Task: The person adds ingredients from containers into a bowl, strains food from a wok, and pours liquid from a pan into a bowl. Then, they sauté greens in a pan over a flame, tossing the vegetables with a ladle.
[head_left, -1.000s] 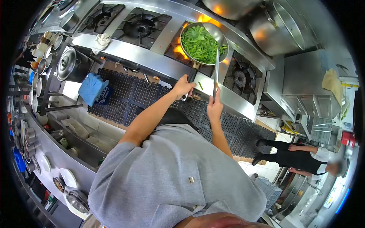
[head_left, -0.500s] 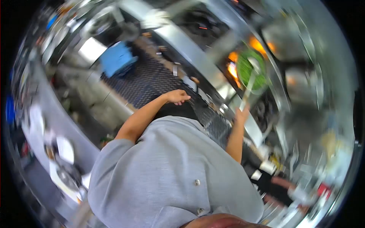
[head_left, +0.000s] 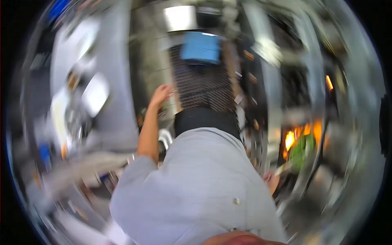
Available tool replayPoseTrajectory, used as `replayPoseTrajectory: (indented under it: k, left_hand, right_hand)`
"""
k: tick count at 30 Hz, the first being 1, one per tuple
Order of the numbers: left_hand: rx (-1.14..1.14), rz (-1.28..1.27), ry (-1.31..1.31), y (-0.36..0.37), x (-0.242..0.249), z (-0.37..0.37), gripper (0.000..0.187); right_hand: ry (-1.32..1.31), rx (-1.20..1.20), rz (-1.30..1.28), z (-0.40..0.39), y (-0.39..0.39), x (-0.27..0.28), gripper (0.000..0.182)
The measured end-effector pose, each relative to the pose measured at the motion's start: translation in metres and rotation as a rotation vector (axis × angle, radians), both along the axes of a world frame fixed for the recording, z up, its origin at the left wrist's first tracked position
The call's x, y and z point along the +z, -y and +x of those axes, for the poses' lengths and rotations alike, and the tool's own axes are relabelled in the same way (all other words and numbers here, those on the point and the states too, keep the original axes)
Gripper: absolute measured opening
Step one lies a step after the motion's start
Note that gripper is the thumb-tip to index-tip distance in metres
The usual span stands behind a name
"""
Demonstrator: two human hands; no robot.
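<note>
My left hand (head_left: 162, 94) hangs in the air over the dark perforated floor mat (head_left: 202, 83), fingers loosely apart as far as the blur shows, and nothing visible in it. On the right, low beside the stove, my right hand (head_left: 271, 180) is closed around the end of a ladle's pale handle (head_left: 286, 166). That handle slants up toward a pan of chopped green food (head_left: 302, 152). Flames (head_left: 290, 141) rise at the pan's left and far side. The ladle's bowl is lost in the blur.
A steel stove edge (head_left: 272, 94) runs along my right. To my left a grey counter (head_left: 116, 81) carries a white plate (head_left: 96, 94). Ahead, a blue box-like object (head_left: 201, 48) stands at the mat's far end. A white cloth-like bundle (head_left: 267, 51) lies on the stove edge.
My view has swung left, so the stove and pan appear lower and farther right. My left hand now appears farther left. My right hand keeps hold of the ladle.
</note>
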State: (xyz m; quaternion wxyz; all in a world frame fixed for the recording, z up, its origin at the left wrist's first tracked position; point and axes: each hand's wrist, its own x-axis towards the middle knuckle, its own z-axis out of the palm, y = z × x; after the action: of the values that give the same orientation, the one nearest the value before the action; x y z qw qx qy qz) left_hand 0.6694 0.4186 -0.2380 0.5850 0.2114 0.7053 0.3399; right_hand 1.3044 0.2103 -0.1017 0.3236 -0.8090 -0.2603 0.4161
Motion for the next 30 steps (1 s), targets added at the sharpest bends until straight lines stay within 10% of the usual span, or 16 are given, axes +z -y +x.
replayPoseTrajectory:
  k: [4,7,9,12,14,18,30]
  left_hand:
    - [-0.339,-0.016,0.043,-0.063,-0.029,0.104,0.027]
    - [-0.806,0.481,-0.147,-0.137,-0.060,0.210,0.028]
    - [-0.846,0.619,-0.168,-0.188,-0.028,0.270,0.029]
    - [-0.770,1.160,-0.776,-0.281,-0.006,0.335,0.035]
    - [-0.951,1.094,-1.290,-0.347,-0.008,0.359,0.053]
    - [-0.940,1.074,-1.070,-0.390,-0.032,0.397,0.069]
    - [-1.131,1.333,-0.311,0.017,-0.035,0.511,0.050]
  right_hand:
    - [-0.090,-0.370,-0.038,0.039,0.018,-0.033,0.012]
    - [-0.060,-0.540,-0.144,0.004,0.023,-0.016,0.042]
    - [-0.046,-0.517,-0.232,-0.014,0.020,-0.005,0.033]
    - [-0.125,-0.549,-0.002,-0.029,0.038,-0.020,0.028]
    - [-0.044,-0.534,-0.002,-0.030,0.047,-0.029,0.021]
    - [-0.066,-0.489,-0.033,-0.041,0.034,0.006,0.024]
    - [-0.055,-0.388,-0.008,0.013,0.074,0.019,0.037]
